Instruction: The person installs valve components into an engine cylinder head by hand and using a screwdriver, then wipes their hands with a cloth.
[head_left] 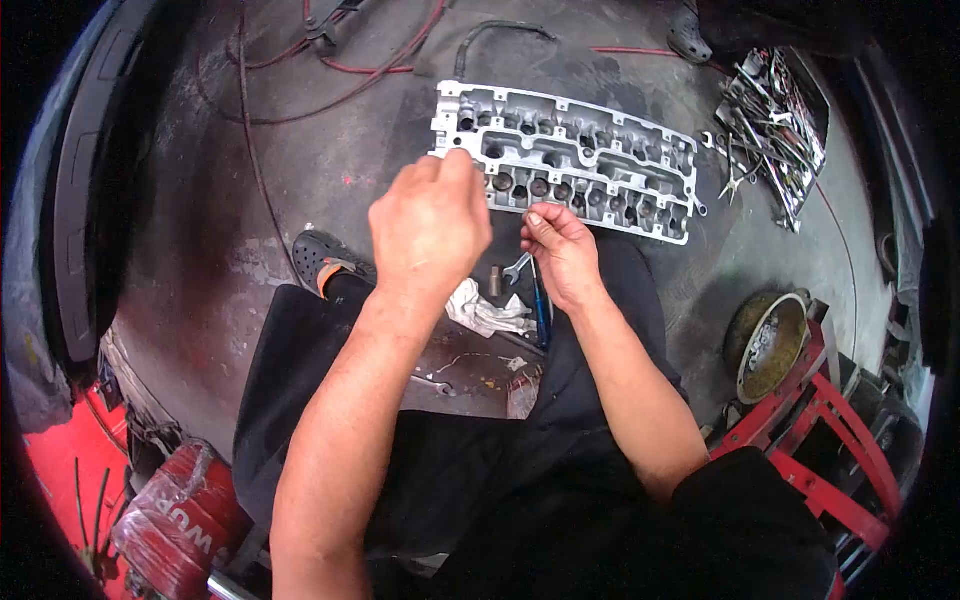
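A silver metal engine part with rows of round holes, like a cylinder head (590, 150), lies on the dark floor in front of me. My left hand (430, 215) is raised over its left end, fingers curled down; whatever they may grip is hidden. Close to the part's near edge is my right hand (560, 250), palm partly up, thumb and fingertips pinched together. What they hold, if anything, is too small to tell. Below it lie a blue-handled tool (541, 310), a wrench (518, 268), a small brass-coloured cylinder (495, 281) and a white rag (488, 310).
Many wrenches and tools fill a tray (815, 120) at upper right. A round metal pan (767, 345) stands by a red metal frame (840, 430) at lower right. Red hoses (380, 70) cross the floor at upper left. A plastic-wrapped red object (180, 515) is at lower left.
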